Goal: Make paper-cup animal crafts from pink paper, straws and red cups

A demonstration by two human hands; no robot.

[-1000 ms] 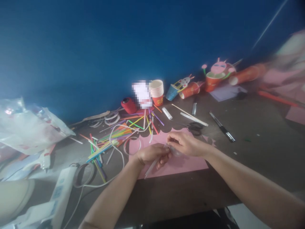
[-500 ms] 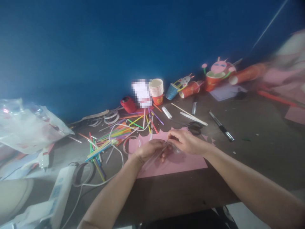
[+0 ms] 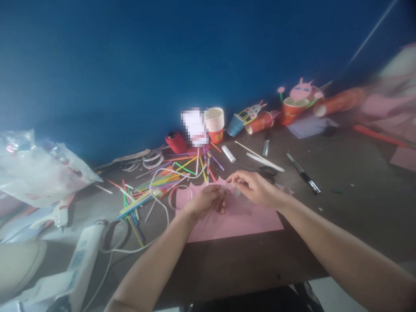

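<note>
My left hand (image 3: 205, 202) is closed, its fingers curled round a thin, see-through piece that looks like clear plastic (image 3: 218, 203); the exact kind is too blurred to tell. Close beside it, my right hand (image 3: 251, 186) pinches at the upper end of the same piece, thumb and forefinger together. Both hands are just above a sheet of pink paper (image 3: 247, 223) whose far edge is cut in scallops. Behind my right wrist lie dark-handled scissors (image 3: 268, 172), partly covered by the hand.
Colourful sticks (image 3: 152, 186) and a white cable (image 3: 165, 203) lie to the left, near a power strip (image 3: 82, 253), a glue gun (image 3: 60, 213) and a plastic bag (image 3: 42, 173). Stacked paper cups (image 3: 216, 125), a glue stick (image 3: 228, 154) and a pen (image 3: 303, 173) are farther back.
My right hand has shifted slightly up and left, its fingertips tighter together near the left hand. The left hand has stayed nearly in place.
</note>
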